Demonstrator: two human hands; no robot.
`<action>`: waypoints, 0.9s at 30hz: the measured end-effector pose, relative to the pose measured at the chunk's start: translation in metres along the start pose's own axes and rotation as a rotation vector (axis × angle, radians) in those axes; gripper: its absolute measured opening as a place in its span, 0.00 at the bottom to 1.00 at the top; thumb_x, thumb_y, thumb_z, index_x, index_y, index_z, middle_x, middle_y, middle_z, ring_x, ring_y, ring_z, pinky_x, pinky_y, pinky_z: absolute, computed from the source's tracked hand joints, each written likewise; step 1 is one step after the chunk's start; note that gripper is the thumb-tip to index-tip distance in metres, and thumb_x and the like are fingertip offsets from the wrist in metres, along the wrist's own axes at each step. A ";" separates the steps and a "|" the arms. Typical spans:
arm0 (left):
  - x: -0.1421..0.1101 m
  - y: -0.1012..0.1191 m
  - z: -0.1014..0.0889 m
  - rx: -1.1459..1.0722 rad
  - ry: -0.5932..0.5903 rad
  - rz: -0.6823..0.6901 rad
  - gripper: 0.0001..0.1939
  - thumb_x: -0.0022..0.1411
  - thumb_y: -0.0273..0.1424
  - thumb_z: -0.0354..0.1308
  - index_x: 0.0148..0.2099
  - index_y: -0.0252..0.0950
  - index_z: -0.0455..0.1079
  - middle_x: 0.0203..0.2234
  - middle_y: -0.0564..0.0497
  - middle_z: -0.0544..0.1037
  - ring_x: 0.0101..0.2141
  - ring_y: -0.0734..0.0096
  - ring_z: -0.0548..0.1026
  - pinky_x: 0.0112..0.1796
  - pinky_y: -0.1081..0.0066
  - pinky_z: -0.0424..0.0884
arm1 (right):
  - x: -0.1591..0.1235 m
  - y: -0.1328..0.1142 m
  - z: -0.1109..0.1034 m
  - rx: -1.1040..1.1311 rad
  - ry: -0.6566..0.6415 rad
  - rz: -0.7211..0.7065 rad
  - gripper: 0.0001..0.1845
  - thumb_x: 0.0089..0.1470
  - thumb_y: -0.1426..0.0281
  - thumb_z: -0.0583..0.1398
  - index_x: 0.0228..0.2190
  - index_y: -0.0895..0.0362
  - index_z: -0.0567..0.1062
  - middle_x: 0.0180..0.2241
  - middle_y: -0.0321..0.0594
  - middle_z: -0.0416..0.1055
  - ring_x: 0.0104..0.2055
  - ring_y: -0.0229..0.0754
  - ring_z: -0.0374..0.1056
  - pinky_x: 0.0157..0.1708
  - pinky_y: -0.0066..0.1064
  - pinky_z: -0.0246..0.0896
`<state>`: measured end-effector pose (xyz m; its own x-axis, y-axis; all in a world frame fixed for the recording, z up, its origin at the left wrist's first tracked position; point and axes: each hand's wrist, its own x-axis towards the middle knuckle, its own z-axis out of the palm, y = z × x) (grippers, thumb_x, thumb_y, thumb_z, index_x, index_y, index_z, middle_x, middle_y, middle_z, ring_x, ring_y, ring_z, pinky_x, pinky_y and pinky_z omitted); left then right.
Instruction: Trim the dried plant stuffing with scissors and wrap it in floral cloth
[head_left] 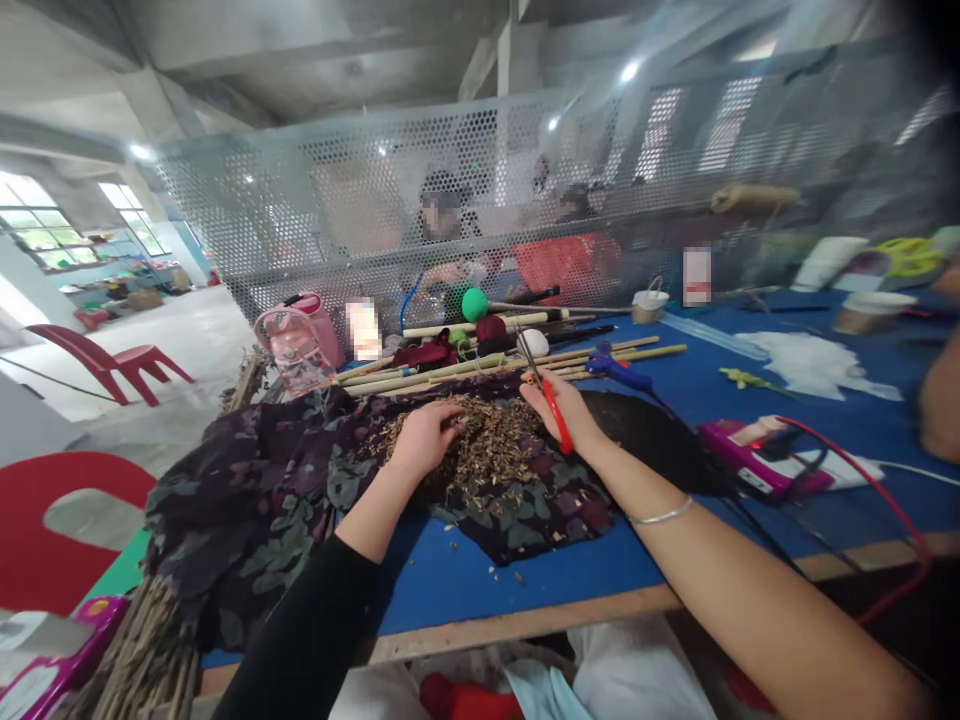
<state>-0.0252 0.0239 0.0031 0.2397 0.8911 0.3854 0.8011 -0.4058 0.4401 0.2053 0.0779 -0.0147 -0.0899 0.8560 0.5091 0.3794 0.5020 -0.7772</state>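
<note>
Nearest is the wooden front edge (525, 628) of the blue surface (450, 595), with a few stray bits (493, 572) between it and the dark patterned cloth (255, 500). On that cloth lies a heap of small brown pieces (487, 450). The left hand (426, 438) is at the heap's left side, fingers curled narrow — whether they pinch anything I cannot tell. The right hand (566, 405), at the heap's right, holds red-handled scissors (555, 412), blades pointing up and away. The step in hand looks like picking through the pieces; the next move seems to call for a light fingertip pinch, with the blades kept clear of the left hand. Rightward, a purple box (750, 465) limits sweeping. Open room is mainly the bare front strip and the patch beyond the blue glue gun (621, 372). Long sticks (442, 375) bar the heap's far side; behind them rises a perforated screen (337, 190).
</note>
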 end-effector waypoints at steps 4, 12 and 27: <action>0.003 0.003 -0.009 -0.018 -0.113 0.069 0.21 0.55 0.35 0.56 0.51 0.34 0.69 0.50 0.43 0.71 0.51 0.61 0.68 0.54 0.64 0.61 | -0.004 0.003 0.006 -0.053 0.000 -0.016 0.23 0.47 0.54 0.59 0.39 0.58 0.69 0.22 0.34 0.66 0.24 0.38 0.62 0.28 0.30 0.59; -0.016 0.026 -0.021 0.000 0.465 -0.052 0.18 0.60 0.29 0.48 0.53 0.32 0.62 0.47 0.42 0.71 0.49 0.64 0.68 0.50 0.63 0.64 | -0.005 -0.007 0.004 -0.108 0.067 -0.052 0.23 0.49 0.54 0.57 0.39 0.60 0.70 0.21 0.35 0.67 0.23 0.37 0.61 0.28 0.30 0.59; 0.074 0.085 0.071 0.489 -0.401 0.239 0.14 0.58 0.35 0.51 0.41 0.34 0.71 0.40 0.42 0.75 0.41 0.57 0.73 0.48 0.51 0.62 | -0.001 0.004 -0.005 -0.140 0.452 -0.007 0.25 0.54 0.53 0.49 0.41 0.61 0.66 0.31 0.48 0.70 0.33 0.47 0.67 0.36 0.39 0.62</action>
<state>0.1000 0.0699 0.0116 0.5508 0.8329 0.0540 0.8340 -0.5467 -0.0742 0.2113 0.0788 -0.0162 0.3055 0.6977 0.6480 0.5034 0.4593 -0.7319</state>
